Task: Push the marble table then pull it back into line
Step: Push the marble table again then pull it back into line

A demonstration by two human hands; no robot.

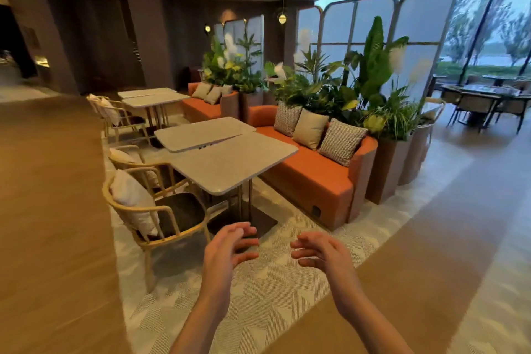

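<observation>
— So where are the hands?

— Both are held out low in front of the person, over the patterned carpet (275,296). The left hand (227,250) and the right hand (319,250) face each other with a gap between them. Fingers on each are spread and loosely curled, holding nothing.

— And the marble table?

— The nearer marble table (232,167) stands ahead of the hands, well apart from them, untouched. It rests on a thin post with a dark flat base (258,223). A second table (201,132) sits just behind it, and the two tops meet at a skewed angle, with a wedge-shaped gap between their edges.

— What's around it?

— An orange sofa (310,175) with three cushions is on its right side. Two wooden chairs (161,210) with white pillows are on its left. Tall plants (359,89) stand behind the sofa.
</observation>
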